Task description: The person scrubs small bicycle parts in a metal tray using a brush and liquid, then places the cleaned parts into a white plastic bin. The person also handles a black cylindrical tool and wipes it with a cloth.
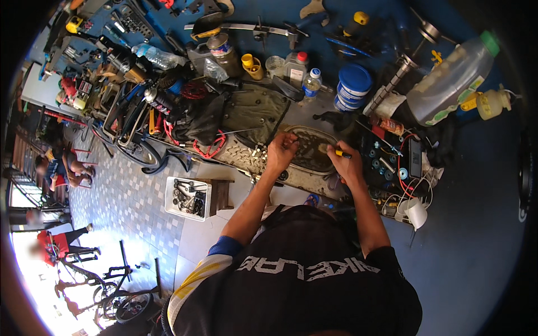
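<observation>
My right hand (346, 164) is closed round a small tool with a yellow and black handle (343, 153). Its pale end, which looks like a brush, points left over a shallow tray (311, 171) of murky brown liquid. At the tray's left side my left hand (283, 150) has its fingers pinched together. Whatever lies between those fingertips is too small and dark to make out. Small shiny metal parts (259, 151) sit on the bench just left of my left hand.
Bottles, a blue-lidded tub (353, 84) and a large green-capped jug (454, 78) line the back. Right of the tray lie cables, small parts and a white cup (415, 213). A white basket of metal parts (188, 198) stands lower left. People and bicycles are farther left.
</observation>
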### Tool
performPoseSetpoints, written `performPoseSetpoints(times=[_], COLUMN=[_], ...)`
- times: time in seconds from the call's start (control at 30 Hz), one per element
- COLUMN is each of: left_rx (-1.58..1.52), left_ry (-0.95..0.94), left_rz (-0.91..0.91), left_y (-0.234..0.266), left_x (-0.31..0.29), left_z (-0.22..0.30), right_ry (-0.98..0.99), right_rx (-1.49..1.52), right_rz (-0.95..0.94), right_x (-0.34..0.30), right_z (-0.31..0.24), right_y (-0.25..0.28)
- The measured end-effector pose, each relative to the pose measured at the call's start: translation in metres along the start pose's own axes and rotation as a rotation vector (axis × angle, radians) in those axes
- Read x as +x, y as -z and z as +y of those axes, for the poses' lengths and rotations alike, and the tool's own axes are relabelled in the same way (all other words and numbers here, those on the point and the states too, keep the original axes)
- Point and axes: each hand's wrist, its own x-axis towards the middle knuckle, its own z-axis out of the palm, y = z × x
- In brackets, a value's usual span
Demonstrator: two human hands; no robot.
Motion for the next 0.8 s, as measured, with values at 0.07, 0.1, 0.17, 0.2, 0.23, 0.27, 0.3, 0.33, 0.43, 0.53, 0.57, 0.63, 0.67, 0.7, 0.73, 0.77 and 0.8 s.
performPoseSetpoints(times=[0.07, 0.1, 0.17, 0.2, 0.23, 0.27, 0.3, 0.33, 0.43, 0.53, 0.57, 0.63, 0.67, 0.7, 0.73, 0.77, 0.8], left_rx=[-0.006, -0.022, 0.281, 0.434, 0.346, 0.258, 0.171, 0.165, 0.164, 0.197, 0.207, 0.217, 0.215, 0.210, 0.202, 0.195, 0.189], left_ry=[0.018, 0.043, -0.098, -0.169, -0.134, -0.098, -0.063, -0.048, -0.028, -0.051, -0.057, -0.070, -0.078, -0.088, -0.106, -0.123, -0.136], left_rz=[-0.021, -0.041, -0.021, 0.001, 0.006, 0.011, 0.017, 0.026, 0.031, 0.035, 0.047, 0.037, 0.021, 0.013, 0.009, 0.004, -0.006], left_y=[-0.003, -0.006, -0.013, -0.012, -0.013, -0.013, -0.013, -0.012, -0.011, -0.010, -0.011, -0.010, -0.008, -0.007, -0.006, -0.006, -0.006], left_x=[0.001, 0.001, 0.001, 0.001, 0.002, 0.002, 0.003, 0.003, 0.004, 0.003, 0.001, -0.003, -0.004, -0.004, -0.002, -0.001, -0.001], left_z=[0.001, 0.003, 0.014, 0.016, 0.013, 0.010, 0.007, 0.005, 0.005, 0.010, 0.012, 0.018, 0.021, 0.023, 0.019, 0.016, 0.016], right_ry=[0.020, 0.093, 0.196, 0.284, 0.227, 0.171, 0.207, 0.244, 0.286, 0.309, 0.320, 0.262, 0.233, 0.221, 0.208, 0.195, 0.157], right_rx=[0.177, 0.348, 0.533, 0.348, 0.309, 0.271, 0.216, 0.162, 0.251, 0.252, 0.216, 0.238, 0.249, 0.229, 0.209, 0.188, 0.151], right_rz=[-0.032, -0.032, -0.064, -0.022, -0.030, -0.039, -0.005, 0.029, 0.045, 0.068, 0.084, 0.032, 0.007, 0.017, 0.027, 0.038, 0.014], right_x=[0.003, 0.000, -0.007, -0.010, -0.008, -0.004, -0.002, 0.000, -0.002, -0.001, 0.000, 0.000, 0.000, 0.002, 0.003, 0.005, 0.004], right_z=[-0.012, -0.020, -0.029, -0.043, -0.041, -0.039, -0.037, -0.037, -0.037, -0.040, -0.041, -0.037, -0.033, -0.028, -0.022, -0.015, -0.012], right_y=[-0.001, -0.006, -0.016, -0.010, -0.009, -0.007, -0.007, -0.007, -0.011, -0.009, -0.008, -0.010, -0.012, -0.014, -0.015, -0.014, -0.011])
